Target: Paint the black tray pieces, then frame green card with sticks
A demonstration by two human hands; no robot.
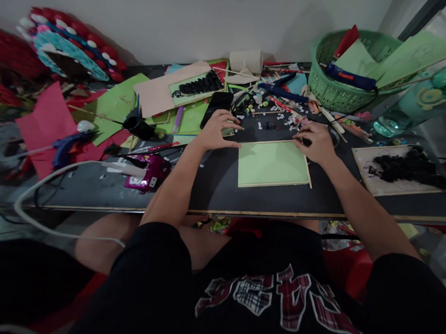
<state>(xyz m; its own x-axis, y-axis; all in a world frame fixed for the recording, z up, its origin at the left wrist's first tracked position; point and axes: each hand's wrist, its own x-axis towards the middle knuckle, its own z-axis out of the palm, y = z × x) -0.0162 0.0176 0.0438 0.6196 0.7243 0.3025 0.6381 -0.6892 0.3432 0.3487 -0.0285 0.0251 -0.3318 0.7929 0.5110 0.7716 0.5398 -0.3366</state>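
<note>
A rectangle of light green paper [273, 164] lies flat on the dark table, with thin wooden sticks along several edges. The stick on its right side [309, 173] juts past the near corner. My left hand [220, 130] is at the far left corner, thumb tip touching there and fingers spread. At the far right corner is my right hand [315, 142], thumb and fingers closed on the end of the far-edge stick [266, 141]. The fingers partly hide that corner.
Right of the paper lies a framed panel with black braided pieces [407, 170]. A green basket [344, 88] and a water bottle [418, 104] stand behind. Scraps and pliers [283, 91] litter the back. A glue gun [66, 148], cable and purple device [147, 172] are left.
</note>
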